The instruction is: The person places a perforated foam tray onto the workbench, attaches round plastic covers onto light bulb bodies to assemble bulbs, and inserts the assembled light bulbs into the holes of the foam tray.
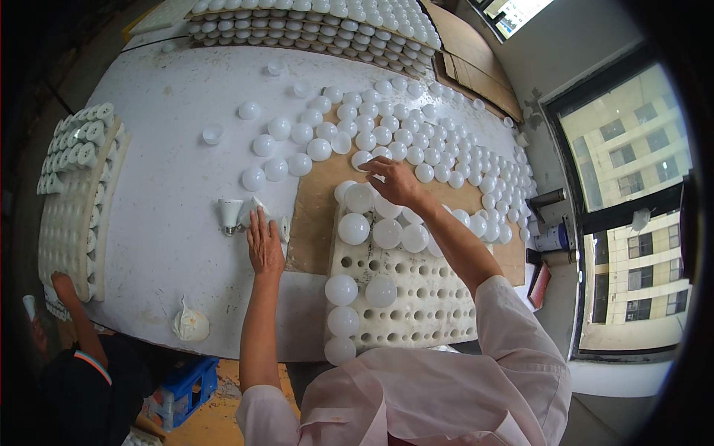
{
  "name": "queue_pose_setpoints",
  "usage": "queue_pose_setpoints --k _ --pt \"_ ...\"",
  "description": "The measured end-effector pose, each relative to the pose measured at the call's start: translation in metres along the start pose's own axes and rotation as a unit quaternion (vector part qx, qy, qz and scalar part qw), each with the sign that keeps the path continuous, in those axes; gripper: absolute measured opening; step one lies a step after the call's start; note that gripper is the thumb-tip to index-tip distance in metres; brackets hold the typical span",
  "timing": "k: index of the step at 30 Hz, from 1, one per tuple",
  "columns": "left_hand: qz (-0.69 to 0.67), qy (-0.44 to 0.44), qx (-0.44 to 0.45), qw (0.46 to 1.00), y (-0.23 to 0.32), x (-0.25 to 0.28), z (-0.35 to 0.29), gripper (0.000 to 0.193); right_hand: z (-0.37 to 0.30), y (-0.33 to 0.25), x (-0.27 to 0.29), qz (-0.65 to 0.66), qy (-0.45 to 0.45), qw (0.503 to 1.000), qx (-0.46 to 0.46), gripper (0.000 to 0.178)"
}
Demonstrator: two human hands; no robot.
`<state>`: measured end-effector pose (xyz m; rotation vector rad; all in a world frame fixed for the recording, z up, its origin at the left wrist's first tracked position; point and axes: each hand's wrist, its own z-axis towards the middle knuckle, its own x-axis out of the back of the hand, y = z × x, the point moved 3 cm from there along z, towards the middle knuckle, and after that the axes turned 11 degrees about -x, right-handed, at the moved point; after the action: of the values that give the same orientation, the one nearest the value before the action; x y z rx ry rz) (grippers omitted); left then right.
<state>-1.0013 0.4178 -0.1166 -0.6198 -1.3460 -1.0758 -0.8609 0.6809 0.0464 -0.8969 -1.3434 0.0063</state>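
My left hand (265, 243) lies with its fingers stretched out beside a white bulb body with a metal screw base (230, 215). Small white pieces (259, 207) show around its fingertips, partly hidden by the hand. My right hand (394, 182) reaches over the far end of a white foam tray (401, 324), fingers bent and apart. Its fingertips are at the near edge of a milky white bulb cover (361, 159); no firm grip on it shows. Round white covers (354, 229) sit at the tray's far end and down its left side; rows of holes show between.
Many loose white covers (405, 137) spread over cardboard (316, 201) and the white table (178, 245). Stacked trays of covers (312, 30) stand at the back. At left, a person's hand (65, 288) is beside foam trays (71, 215). A white bag (191, 322) lies near the front edge.
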Motion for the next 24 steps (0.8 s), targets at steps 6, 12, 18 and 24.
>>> queue_pose_setpoints --k 6,12,18,24 --pt "-0.017 0.015 -0.001 1.0 0.0 -0.013 -0.012 0.029 0.104 0.047 -0.036 -0.279 -0.039 0.958 0.058 0.051" --pt "0.003 0.031 0.006 0.999 -0.001 -0.004 -0.019 0.037 0.146 0.058 -0.073 -0.329 -0.078 0.941 0.026 0.075" --pt "-0.198 0.032 0.162 0.966 -0.006 -0.006 -0.036 0.055 0.129 0.067 -0.067 -0.267 -0.057 0.956 -0.107 0.089" --pt "-0.609 0.184 0.322 0.701 0.01 0.017 -0.078 0.049 0.035 0.082 0.053 0.155 0.107 0.97 -0.155 0.052"
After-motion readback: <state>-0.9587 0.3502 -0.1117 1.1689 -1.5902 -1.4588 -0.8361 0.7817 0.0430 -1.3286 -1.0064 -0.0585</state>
